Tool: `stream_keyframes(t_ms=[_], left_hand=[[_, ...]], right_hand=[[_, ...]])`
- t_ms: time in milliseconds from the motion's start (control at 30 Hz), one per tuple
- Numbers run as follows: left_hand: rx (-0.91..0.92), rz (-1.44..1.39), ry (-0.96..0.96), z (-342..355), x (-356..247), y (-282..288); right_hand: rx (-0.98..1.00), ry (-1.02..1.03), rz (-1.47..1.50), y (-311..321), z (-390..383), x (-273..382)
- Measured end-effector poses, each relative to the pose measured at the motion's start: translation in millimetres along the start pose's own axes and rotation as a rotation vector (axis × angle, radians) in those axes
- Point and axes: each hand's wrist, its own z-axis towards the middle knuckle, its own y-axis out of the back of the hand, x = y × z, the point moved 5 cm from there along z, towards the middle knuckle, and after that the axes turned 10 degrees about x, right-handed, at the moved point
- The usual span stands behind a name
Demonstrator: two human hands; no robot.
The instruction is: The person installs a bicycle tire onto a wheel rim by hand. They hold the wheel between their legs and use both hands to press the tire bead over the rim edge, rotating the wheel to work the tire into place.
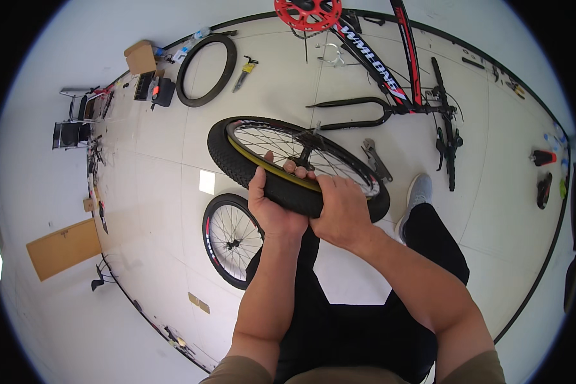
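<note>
Over the pale floor (160, 211): one wheel (306, 153) is tilted between my two hands, with a yellow band (245, 153) inside its black tyre (229, 157).
Left hand (276, 214): its fingers are gripping the tyre from below, the thumb outside.
Right hand (342, 211): its fingers are bent together over the tyre, just beside.
Second wheel (233, 244): near, at left.
Bicycle frame (371, 64): beyond.

left hand (276, 210), right hand (343, 212) on tire (223, 151)
</note>
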Motion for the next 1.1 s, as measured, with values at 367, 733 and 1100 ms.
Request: stream_keyframes(t_ms=[367, 733, 1100], left_hand=[[-0.106, -0.070, 0.187, 0.0, -1.8, -29.1], [-0.041, 0.233, -0.115, 20.7, -34.5, -3.5], [-0.139, 0.566, -0.087, 23.3, -58.0, 21.3]], right_hand=[[0.123, -0.197, 0.149, 0.3, -5.4, 3.8], [0.115, -0.145, 0.180, -11.7, -17.5, 11.4], [-0.181, 0.120, 0.352, 2.9, -6.5, 7.9]])
